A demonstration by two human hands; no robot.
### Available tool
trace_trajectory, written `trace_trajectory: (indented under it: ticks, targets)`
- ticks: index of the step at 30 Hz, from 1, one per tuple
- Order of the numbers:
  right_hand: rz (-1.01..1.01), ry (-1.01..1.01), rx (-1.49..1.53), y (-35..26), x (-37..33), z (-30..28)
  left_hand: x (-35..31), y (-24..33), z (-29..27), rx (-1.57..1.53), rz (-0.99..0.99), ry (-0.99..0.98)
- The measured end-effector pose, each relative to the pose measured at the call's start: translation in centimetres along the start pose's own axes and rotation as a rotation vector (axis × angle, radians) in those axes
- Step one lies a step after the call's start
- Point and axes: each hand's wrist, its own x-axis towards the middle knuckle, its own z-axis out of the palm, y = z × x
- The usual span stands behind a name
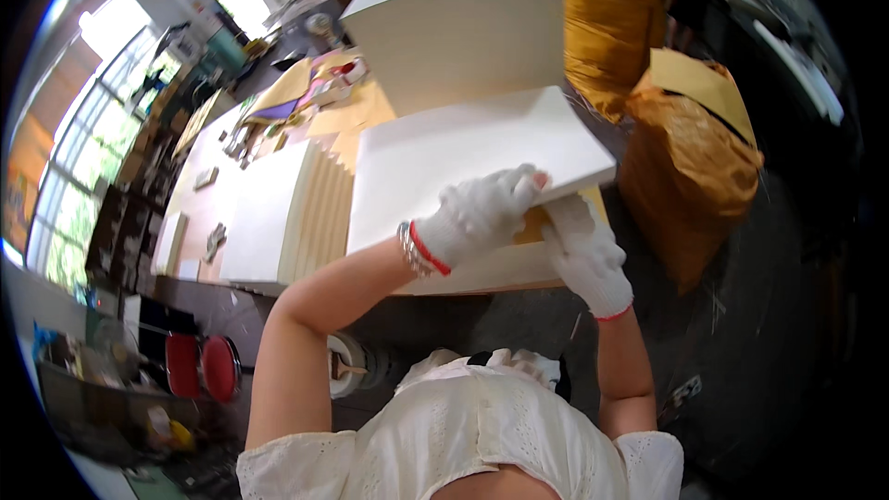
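A thick block of white paper sheets (454, 143) lies on the work table, its near right corner raised a little. My left hand (482, 213), in a white knit glove with a red cuff, is curled at the near edge of the block, with bare fingertips at that edge. Just to the right, my right hand (591, 257), gloved the same way, has its fingers at the underside of the raised corner; the fingertips are partly hidden. Between both hands a yellowish-brown sheet (534, 225) shows below the block. Beaded bracelets (413, 250) circle my left wrist.
A stepped stack of white paper (269, 208) stands to the left. Behind rises a tall pale stack (463, 37). Loose tools and cloth (301, 93) lie at the table's far left. Orange sacks (685, 167) stand on the right; a red stool (220, 368) is at lower left.
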Motion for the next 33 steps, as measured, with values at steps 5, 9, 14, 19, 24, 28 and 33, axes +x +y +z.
trace_trajectory:
  ticks: [5, 9, 14, 19, 24, 28, 33]
  targets:
    - [0.104, -0.133, 0.046, -0.5, 1.3, -0.5, -2.5, -4.8, -10.0, -0.129, -0.299, 0.398]
    - [-0.175, -0.061, -0.306, -4.6, 2.6, 2.3, -11.9, -10.0, -15.7, -0.549, -0.317, 1.026]
    - [-0.524, -0.317, -0.001, -16.6, 6.7, 12.2, -18.1, -15.9, -15.8, -0.755, -0.403, 1.396]
    - [-0.481, -0.407, 0.043, -19.7, 6.6, 13.9, -20.4, -23.1, -17.7, -0.97, -0.401, 1.453]
    - [-0.369, -0.542, 0.074, -20.8, 7.2, 13.7, -20.5, -25.5, -20.6, -0.991, -0.392, 1.435]
    - [-0.383, -0.54, -0.025, -21.3, 7.5, 13.3, -20.5, -27.1, -22.1, -1.076, -0.34, 1.435]
    - [-0.237, -0.686, -0.017, -22.3, 8.9, 13.5, -20.5, -29.5, -26.3, -1.012, -0.242, 1.423]
